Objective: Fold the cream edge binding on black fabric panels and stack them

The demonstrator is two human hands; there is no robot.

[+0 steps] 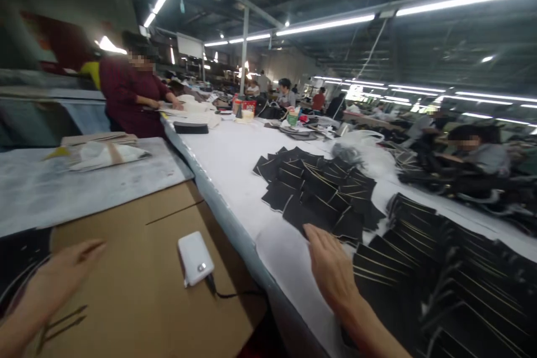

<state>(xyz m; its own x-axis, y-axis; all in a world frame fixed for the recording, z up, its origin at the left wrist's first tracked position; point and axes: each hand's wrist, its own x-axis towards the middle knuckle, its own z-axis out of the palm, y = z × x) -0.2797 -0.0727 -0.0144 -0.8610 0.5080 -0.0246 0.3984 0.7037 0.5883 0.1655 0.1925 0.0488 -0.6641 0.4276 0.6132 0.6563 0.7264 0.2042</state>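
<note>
My right hand (pixel 331 263) lies over the near edge of a fanned group of black flat pieces with pale edges (pixel 312 207). Its fingers are stretched out and close together; I see nothing held in it. Further right, more black pieces (pixel 419 251) overlap in long rows beside my wrist. My left hand (pixel 62 271) is above a brown cardboard surface (pixel 138 291), slightly blurred, its fingers partly bent with nothing visible in them. Next to its wrist is a black piece with a pale curved edge (pixel 23 260).
A white box-shaped device (pixel 196 258) with a black cable sits on the cardboard. Wrapped papers (pixel 109 154) lie at the left. Across the long white table (pixel 222 162) are a black block (pixel 191 127) and clear plastic (pixel 361 148). A person in dark red (pixel 130 89) works at the far left.
</note>
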